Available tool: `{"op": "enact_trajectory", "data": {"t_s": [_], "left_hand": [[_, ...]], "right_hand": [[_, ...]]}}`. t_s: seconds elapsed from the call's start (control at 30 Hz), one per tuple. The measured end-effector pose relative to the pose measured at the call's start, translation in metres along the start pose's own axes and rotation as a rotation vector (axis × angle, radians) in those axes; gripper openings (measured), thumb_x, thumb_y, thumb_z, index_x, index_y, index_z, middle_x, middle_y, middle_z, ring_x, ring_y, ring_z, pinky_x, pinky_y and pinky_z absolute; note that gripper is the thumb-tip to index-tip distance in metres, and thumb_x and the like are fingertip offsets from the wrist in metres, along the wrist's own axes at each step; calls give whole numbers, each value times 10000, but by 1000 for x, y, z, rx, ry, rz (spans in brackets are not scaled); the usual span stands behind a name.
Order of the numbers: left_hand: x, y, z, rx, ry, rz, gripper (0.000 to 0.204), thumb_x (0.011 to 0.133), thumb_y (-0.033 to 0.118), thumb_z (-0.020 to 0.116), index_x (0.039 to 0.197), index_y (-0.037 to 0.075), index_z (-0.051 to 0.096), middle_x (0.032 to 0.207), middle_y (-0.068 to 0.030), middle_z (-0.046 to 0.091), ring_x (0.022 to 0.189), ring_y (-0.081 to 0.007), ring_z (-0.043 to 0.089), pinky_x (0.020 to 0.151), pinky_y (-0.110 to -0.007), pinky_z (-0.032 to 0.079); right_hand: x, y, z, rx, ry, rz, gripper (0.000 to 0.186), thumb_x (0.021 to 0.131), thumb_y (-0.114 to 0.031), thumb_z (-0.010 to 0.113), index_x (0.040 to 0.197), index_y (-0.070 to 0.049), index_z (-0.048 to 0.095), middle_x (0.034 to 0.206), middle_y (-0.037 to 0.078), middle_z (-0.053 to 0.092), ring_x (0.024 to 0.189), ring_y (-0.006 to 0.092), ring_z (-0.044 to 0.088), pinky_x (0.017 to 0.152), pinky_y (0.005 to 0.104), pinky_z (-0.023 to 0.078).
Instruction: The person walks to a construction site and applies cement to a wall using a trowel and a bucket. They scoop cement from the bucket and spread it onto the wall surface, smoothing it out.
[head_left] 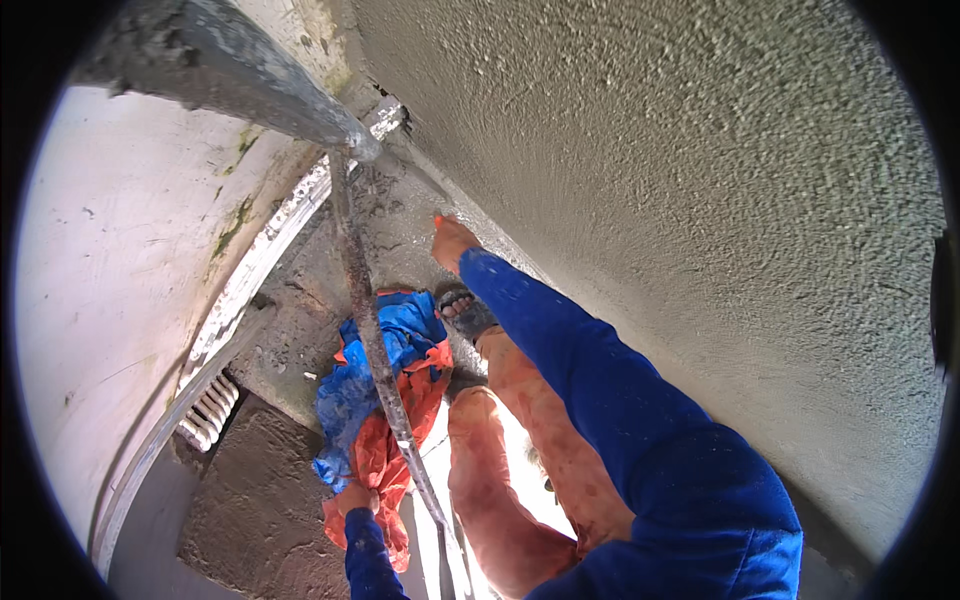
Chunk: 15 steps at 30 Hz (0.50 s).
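Observation:
My left hand (pixel 356 497) is closed on the lower edge of a crumpled blue and orange tarp (pixel 382 445). The tarp hangs in folds over the ledge, streaked with grey dirt. Stretched forward beside the plastered wall (pixel 690 200), my right hand (pixel 456 243) is closed, with a small bit of something orange (pixel 438 221) showing at its fingers. What that orange thing is, I cannot make out. A thin, spattered metal pole (pixel 372 340) crosses in front of the tarp.
A thick mortar-crusted pipe (pixel 270 85) slants overhead from the upper left. White trim (pixel 262 255) edges the pale wall (pixel 110 220) on the left. Below it lies a brown, mud-covered board (pixel 260 500). My sandalled foot (pixel 468 312) rests on the rough concrete ledge (pixel 290 330).

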<state>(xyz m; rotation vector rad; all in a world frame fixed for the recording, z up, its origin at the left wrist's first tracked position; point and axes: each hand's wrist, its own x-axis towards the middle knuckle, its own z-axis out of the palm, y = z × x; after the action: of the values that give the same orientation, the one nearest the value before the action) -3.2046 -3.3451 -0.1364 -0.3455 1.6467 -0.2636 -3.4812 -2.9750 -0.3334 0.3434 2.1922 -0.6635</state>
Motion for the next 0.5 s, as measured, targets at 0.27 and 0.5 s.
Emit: {"op": "enact_trajectory", "data": {"t_s": [0.27, 0.5], "left_hand": [[11, -1, 7, 47, 55, 59, 409, 727, 377, 604, 947, 32, 597, 944, -165, 621, 898, -302, 603, 778, -389, 486], [28, 5, 9, 62, 41, 34, 413, 733, 404, 605, 958, 59, 587, 943, -152, 622, 900, -307, 600, 803, -402, 468]], "right_hand": [[-19, 20, -5, 359, 74, 284, 377, 764, -154, 525, 1082, 29, 439, 930, 266, 587, 866, 381, 592, 759, 424, 482], [48, 53, 28, 547, 24, 224, 351, 739, -109, 523, 1049, 35, 444, 739, 179, 605, 505, 262, 599, 447, 361, 486]]}}
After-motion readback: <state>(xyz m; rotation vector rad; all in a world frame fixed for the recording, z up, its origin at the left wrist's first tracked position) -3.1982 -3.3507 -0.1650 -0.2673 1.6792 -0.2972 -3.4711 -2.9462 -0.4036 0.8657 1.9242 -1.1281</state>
